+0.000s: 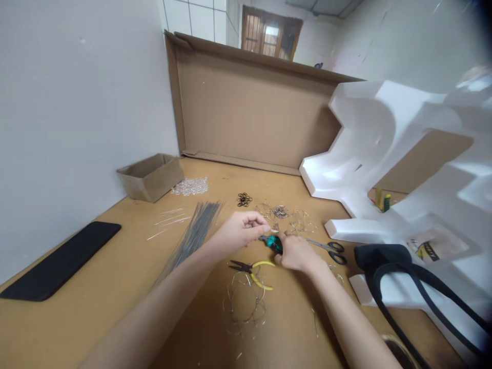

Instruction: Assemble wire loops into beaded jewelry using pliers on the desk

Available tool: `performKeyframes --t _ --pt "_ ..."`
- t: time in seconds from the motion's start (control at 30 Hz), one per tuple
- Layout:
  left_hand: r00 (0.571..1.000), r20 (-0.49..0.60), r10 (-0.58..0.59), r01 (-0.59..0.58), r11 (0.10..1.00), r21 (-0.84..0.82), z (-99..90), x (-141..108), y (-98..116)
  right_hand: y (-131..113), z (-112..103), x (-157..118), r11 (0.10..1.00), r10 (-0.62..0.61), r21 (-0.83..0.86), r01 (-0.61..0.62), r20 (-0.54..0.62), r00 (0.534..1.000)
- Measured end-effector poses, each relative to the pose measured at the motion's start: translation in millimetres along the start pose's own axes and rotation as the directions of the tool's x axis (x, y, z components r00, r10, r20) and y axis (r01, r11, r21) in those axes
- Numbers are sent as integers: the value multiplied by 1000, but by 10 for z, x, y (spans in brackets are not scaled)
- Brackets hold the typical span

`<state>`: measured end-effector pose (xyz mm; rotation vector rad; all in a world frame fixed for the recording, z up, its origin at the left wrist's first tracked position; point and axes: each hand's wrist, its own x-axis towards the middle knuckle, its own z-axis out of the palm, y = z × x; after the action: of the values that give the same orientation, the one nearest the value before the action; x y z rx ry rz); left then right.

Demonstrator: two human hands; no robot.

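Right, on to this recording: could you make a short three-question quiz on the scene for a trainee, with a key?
1. Which tool does the right grip hold?
a) the scissors
b) the teal-and-black-handled tool
c) a black marker

2. True or false: the yellow-handled pliers lie on the tabletop with their handles spread apart.

3. Which open-topped container stands beside the heap of small clear pieces?

Key:
1. b
2. True
3. The brown box
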<state>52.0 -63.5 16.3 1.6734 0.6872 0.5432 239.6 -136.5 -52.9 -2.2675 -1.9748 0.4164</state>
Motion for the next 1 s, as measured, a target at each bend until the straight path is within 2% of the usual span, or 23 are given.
performKeyframes --t 0.13,0.23,0.27,0.3,0.37,0.4,0.47,0.53,0.6,0.67,0.7,0.73,0.83,0.87,0.93,1.0 --pt "999 -34 -1 1 1000 -8 -27 -17 44 150 -214 -15 975 -60 218 54 21 998" --pt "998 -63 0 -1 1000 -24 -69 -3 44 265 -391 -54 922 -105 376 92 14 994" --pt "998 -68 2 -3 1000 -26 -83 5 35 293 -430 -72 859 -123 501 107 -2 992" --pt "997 -74 6 -8 1000 -25 -95 14 22 314 -455 -90 758 -143 642 118 -13 990" --pt "997 -77 22 -23 1000 -21 -114 31 -6 329 -455 -114 459 -216 881 115 -15 976" --pt "996 -80 29 -31 999 -21 -122 38 -18 321 -435 -118 306 -280 947 99 -10 960" --pt "994 -98 38 -40 999 -20 -141 49 -36 279 -372 -110 94 -422 994 53 -9 907" --pt "993 -115 36 -38 999 -16 -170 54 -45 212 -319 -98 -48 -502 999 18 -40 864" --pt "992 -123 38 -41 999 -21 -213 52 -49 145 -313 -104 -120 -495 993 8 -67 866" --pt "991 -127 49 -55 998 -43 -264 44 -53 102 -366 -136 -108 -434 993 45 -87 897" --pt "990 -131 59 -66 996 -56 -289 39 -55 92 -410 -162 -43 -395 997 71 -82 915" --pt "989 -134 69 -78 995 -65 -312 34 -56 89 -462 -192 70 -361 993 95 -64 931" --pt "985 -137 105 -116 990 -74 -361 19 -52 113 -618 -282 530 -304 841 114 63 951" --pt "984 -134 120 -131 988 -77 -370 15 -48 127 -658 -306 627 -305 770 115 106 946" --pt "983 -104 149 -158 984 -86 -375 9 -39 160 -708 -331 697 -337 708 113 184 923" --pt "985 -51 163 -167 980 -106 -366 10 -33 196 -721 -328 670 -377 737 88 236 896"
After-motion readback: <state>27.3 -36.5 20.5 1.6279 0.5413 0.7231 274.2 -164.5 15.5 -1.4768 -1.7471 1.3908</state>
